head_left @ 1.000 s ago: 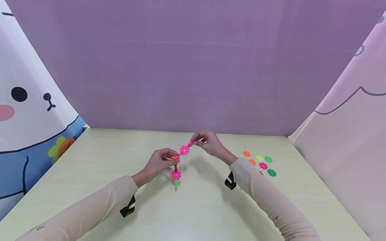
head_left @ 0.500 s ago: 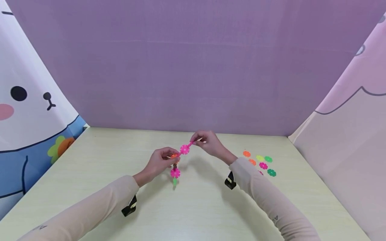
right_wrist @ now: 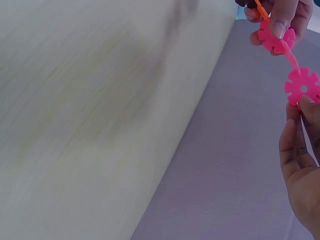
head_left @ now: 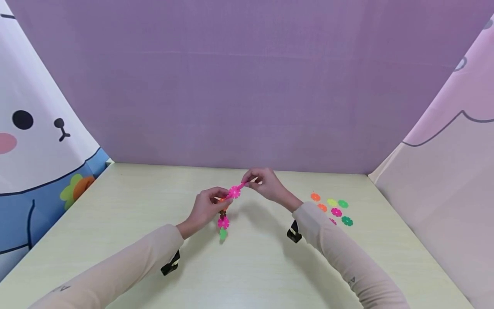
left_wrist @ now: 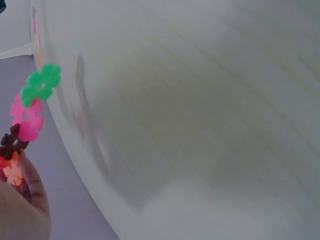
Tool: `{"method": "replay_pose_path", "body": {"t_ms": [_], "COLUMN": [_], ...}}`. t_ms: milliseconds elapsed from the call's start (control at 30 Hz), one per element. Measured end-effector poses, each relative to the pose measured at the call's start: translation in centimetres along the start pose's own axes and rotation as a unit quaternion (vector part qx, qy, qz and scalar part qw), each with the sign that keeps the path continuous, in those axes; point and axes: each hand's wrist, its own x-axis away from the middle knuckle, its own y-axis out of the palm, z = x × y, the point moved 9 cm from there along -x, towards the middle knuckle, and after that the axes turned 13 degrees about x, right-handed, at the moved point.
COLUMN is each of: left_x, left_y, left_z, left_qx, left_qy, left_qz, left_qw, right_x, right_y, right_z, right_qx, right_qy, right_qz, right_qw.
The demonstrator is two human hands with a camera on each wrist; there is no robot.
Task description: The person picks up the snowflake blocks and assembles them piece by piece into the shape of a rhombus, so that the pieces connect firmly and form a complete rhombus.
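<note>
My left hand (head_left: 204, 209) and right hand (head_left: 267, 187) hold a chain of slotted plastic snowflake discs (head_left: 234, 192) above the table. The left thumb and fingers grip it around an orange disc (left_wrist: 15, 175) and a pink one (right_wrist: 270, 42). Below that hand hang a brown disc (left_wrist: 20, 145), a pink disc (left_wrist: 33, 126) and a green disc (left_wrist: 45, 79) at the end. My right thumb and fingertips pinch the edge of the pink disc (right_wrist: 295, 85) at the upper end. The left fingers partly hide the orange disc.
Several loose discs lie on the table (head_left: 239, 274) to the right: orange (head_left: 315, 197), yellow (head_left: 332, 202), pink (head_left: 336, 212) and green (head_left: 347, 221). The right sleeve (head_left: 339, 249) partly covers one. A purple panel (head_left: 247, 86) stands behind the table.
My left hand has shifted slightly right and up, closer to the right hand. The hanging end has swung left and turned, so the green disc shows more of its face.
</note>
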Motion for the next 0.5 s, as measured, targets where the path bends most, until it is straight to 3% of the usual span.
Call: {"method": "replay_pose_path", "body": {"t_ms": [233, 500], "left_x": [-0.4, -2.0], "left_y": [-0.1, -0.3], "left_z": [0.0, -3.2], "left_qx": [0.010, 0.016], "left_qy": [0.013, 0.040], "left_qz": [0.006, 0.000], "left_qw": [0.9998, 0.9991], "right_x": [0.1, 0.1], "right_y": [-0.2, -0.3], "right_z": [-0.3, -0.9], "right_qx": [0.009, 0.015], "right_qy": [-0.011, -0.034], "right_qz": [0.007, 0.012], "right_qw": [1.000, 0.999]}}
